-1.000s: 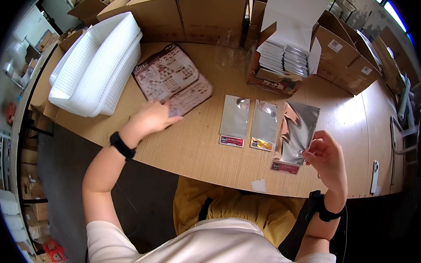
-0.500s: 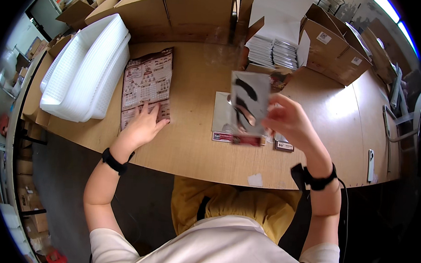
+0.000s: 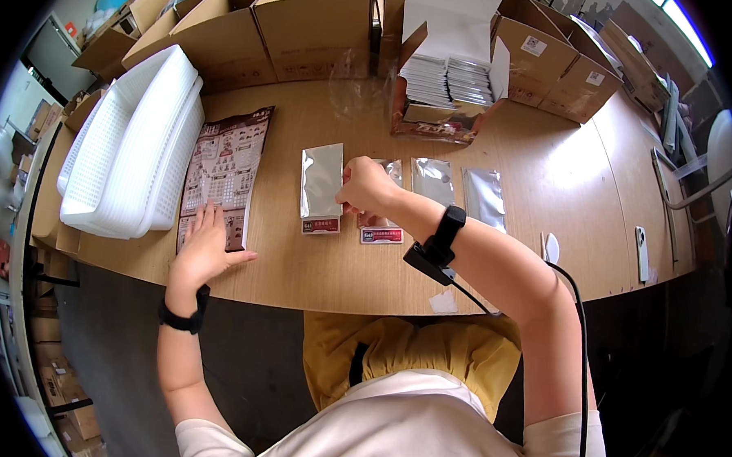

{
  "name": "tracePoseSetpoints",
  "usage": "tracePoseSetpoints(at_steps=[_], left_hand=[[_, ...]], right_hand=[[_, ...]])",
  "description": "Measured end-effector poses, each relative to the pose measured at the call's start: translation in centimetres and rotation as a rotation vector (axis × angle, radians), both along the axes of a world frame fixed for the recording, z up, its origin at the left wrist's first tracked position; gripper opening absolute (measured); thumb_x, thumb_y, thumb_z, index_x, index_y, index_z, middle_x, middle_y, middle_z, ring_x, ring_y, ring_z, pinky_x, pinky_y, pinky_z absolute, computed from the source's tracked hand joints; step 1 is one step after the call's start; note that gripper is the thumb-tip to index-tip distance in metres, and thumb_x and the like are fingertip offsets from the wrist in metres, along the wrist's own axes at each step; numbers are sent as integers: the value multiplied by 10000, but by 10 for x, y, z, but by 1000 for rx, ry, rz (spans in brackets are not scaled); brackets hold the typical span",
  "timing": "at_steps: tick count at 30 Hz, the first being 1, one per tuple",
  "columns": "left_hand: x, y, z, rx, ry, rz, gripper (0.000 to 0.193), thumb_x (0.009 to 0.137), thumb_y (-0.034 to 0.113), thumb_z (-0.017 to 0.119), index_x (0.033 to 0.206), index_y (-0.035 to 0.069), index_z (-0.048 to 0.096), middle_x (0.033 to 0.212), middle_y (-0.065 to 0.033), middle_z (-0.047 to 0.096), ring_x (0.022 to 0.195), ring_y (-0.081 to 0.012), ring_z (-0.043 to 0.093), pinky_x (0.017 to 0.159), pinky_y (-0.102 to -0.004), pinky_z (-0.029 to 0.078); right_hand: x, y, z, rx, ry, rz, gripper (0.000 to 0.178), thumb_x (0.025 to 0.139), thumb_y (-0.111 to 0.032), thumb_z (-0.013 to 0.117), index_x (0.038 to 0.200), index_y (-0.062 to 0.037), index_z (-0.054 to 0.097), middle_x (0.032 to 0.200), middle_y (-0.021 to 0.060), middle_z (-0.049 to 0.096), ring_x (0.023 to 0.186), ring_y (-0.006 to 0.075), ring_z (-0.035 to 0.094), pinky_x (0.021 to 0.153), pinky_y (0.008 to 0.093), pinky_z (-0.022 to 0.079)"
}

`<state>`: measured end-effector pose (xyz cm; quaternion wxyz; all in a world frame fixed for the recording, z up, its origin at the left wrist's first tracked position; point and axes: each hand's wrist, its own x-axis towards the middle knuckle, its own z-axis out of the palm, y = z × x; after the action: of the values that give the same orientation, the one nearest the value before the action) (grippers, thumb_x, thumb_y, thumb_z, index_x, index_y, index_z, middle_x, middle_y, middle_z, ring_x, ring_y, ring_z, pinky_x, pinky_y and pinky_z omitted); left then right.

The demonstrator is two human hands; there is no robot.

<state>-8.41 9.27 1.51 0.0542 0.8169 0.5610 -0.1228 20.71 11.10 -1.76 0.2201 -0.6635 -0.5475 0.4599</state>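
My right hand (image 3: 369,186) is closed at the right edge of a flat silver packet (image 3: 322,177) with a red label strip along its near end. The packet lies on or just above the table. Beneath my right wrist is a second silver packet (image 3: 382,234), partly covered by the hand. Two more silver packets, one in the middle (image 3: 431,178) and one farther right (image 3: 483,197), are partly hidden by my forearm. My left hand (image 3: 204,246) rests open, fingers spread, on the near end of a brown printed sheet or bag (image 3: 221,169).
Nested white plastic baskets (image 3: 128,149) stand at the left. At the back, an opened box (image 3: 436,113) holds rows of silver packets, with cardboard cartons (image 3: 313,38) around it. A phone (image 3: 641,253) and a white spoon-shaped item (image 3: 551,247) lie to the right.
My right hand has moved left and down, bringing the raised silver packet to the table. The view has shifted, and more packets show in the row. My left hand stays on the printed sheet.
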Motion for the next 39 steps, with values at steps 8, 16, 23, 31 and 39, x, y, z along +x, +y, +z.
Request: tracePoseSetpoints(at_steps=[8,16,23,31,39], left_hand=[[64,-20,-12,119,-522,-473,447,773,-48,460,1217,-46,512,1324,-215,451,1235,-342,424,1022,-392,363],[71,-10,-29,158,-477,-526,442,730,-78,452,1162,-60,544,1242,-198,524,1153,-327,492,994,-397,384],[71,-10,-22,120,-504,-514,416,733,-67,461,1137,-40,557,1235,-210,520,1138,-335,501,981,-407,394],[87,-22,9,100,-688,-244,316,781,-54,480,1088,-21,548,1144,-160,490,1012,-308,558,871,-380,446],[123,-94,30,-51,-1784,-13,129,845,-51,494,956,-28,555,977,-78,490,713,-109,484,654,-236,401]], right_hand=[[-8,5,-3,-47,-61,-5,85,667,9,614,661,94,616,626,178,643,512,260,646,454,388,524],[-2,4,2,107,-199,63,173,691,-69,642,736,98,630,696,247,642,654,342,665,601,356,548],[70,-63,41,513,-222,247,216,777,-95,642,960,20,638,839,190,664,763,316,663,690,376,532],[171,-75,108,860,-585,0,201,790,-120,669,972,-37,647,905,100,642,794,274,618,726,344,515],[157,4,79,934,-981,323,207,705,-136,701,873,-85,591,873,56,557,904,252,567,731,370,509]])
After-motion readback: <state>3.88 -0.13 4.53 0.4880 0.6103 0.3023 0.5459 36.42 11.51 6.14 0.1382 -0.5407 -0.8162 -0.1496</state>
